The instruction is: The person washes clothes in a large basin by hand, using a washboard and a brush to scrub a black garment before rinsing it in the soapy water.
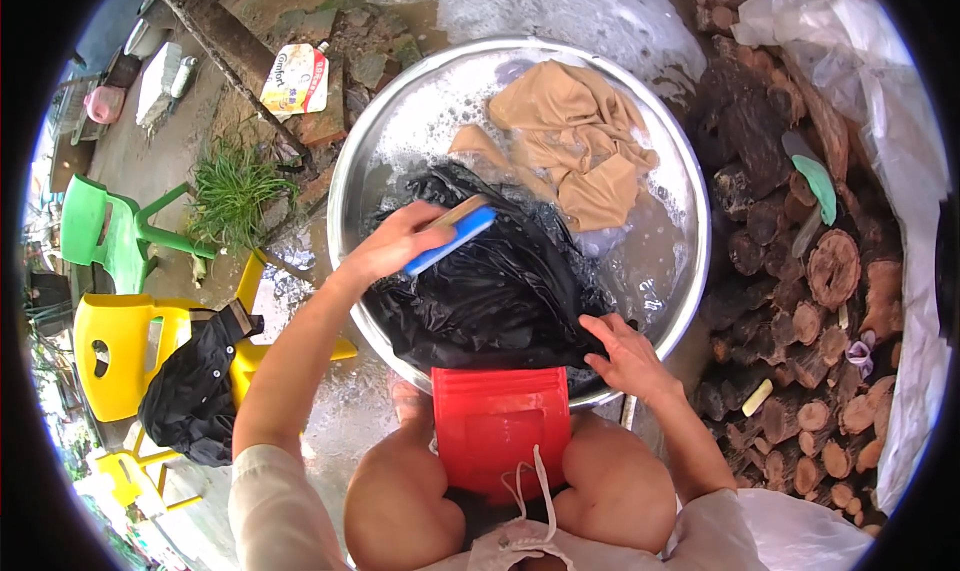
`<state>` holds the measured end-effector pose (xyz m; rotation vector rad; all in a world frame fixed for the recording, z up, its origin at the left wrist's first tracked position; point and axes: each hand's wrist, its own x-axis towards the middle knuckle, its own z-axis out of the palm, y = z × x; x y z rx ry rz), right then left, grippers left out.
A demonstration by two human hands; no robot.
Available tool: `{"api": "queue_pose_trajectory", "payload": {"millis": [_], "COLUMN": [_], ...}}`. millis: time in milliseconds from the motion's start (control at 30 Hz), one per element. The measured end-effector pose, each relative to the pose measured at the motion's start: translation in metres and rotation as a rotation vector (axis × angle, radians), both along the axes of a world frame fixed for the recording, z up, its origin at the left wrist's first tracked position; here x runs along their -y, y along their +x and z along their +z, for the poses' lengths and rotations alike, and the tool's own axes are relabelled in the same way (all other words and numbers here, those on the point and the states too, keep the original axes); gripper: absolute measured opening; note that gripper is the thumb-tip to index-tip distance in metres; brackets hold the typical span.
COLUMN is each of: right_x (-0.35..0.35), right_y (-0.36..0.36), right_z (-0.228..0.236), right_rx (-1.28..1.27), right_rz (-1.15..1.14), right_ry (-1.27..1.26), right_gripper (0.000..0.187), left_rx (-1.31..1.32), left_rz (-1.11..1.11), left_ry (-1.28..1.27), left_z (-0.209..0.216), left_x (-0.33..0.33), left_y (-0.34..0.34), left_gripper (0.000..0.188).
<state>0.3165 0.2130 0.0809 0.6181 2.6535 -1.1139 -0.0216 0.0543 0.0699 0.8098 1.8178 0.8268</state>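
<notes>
Black cloth (470, 316), one, in metal basin (692, 241): soft, wet, probably heavy and slippery; best gripped by bunched folds. Left hand (400, 239): closed around blue brush (462, 233). Right hand (628, 356): at cloth's right edge, fingers slightly parted; pinch unclear.

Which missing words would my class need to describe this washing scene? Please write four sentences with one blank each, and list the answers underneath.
1. The left hand holds a brush coloured tan and ____.
2. The right hand touches the ____ cloth.
3. A dark garment is draped over a ____ chair.
4. Cut logs are stacked to the ____ of the basin.

Missing words: blue; black; yellow; right.
</notes>
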Motion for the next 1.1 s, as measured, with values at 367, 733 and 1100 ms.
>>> {"api": "queue_pose_trajectory", "payload": {"millis": [367,733,1100], "right_x": [-0.006,-0.073,-0.003], "right_y": [0.010,-0.009,-0.071], "right_z": [0.010,0.000,0.034], "right_rx": [-0.008,-0.139,-0.374], "right_rz": [-0.116,-0.552,0.114], "right_ry": [-0.091,0.208,0.113], "right_gripper": [0.050,0.026,0.030], "left_rx": [-0.806,-1.225,-1.113], "left_rz": [-0.439,-0.424,0.317], "left_ry": [0.111,0.394,0.198], "left_z": [-0.064,0.009,0.024], "left_x": [-0.049,-0.013,-0.006], "left_y": [0.010,-0.019,-0.065], "left_gripper": [0.058,0.042,0.046]}}
